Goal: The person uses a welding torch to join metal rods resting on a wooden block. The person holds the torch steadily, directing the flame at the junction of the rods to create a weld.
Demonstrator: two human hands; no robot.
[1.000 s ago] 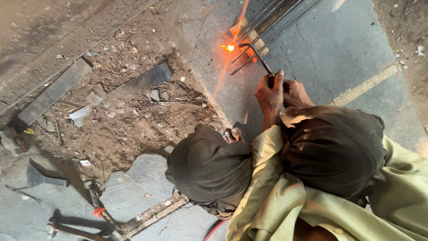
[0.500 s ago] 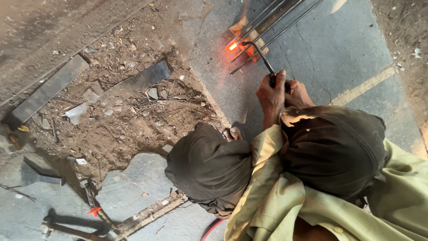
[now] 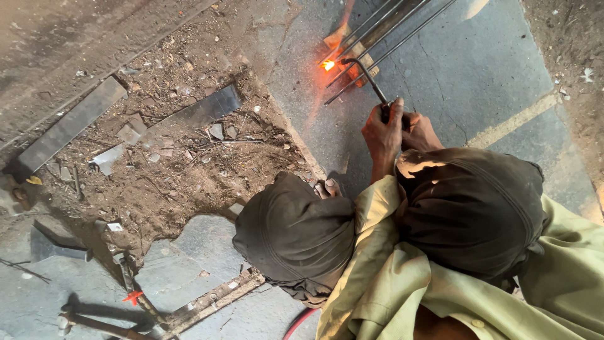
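Note:
Both my hands grip the handle of a bent-necked cutting torch. My left hand wraps it from the left. My right hand sits just behind it, partly hidden by my knee. The torch tip points at an orange glowing spot on the near ends of several thin steel rods, which lie on the grey stone floor. My knees in dark trousers and a yellow-green shirt fill the lower right. My bare toes show between the knees.
A patch of dirt with metal scraps lies to the left, holding a long flat steel bar and a darker plate. A hammer, a welded angle frame and a red hose lie near the bottom edge.
The orange flare rising above the rods has shrunk to a small glow. My hands and the torch stay in nearly the same place.

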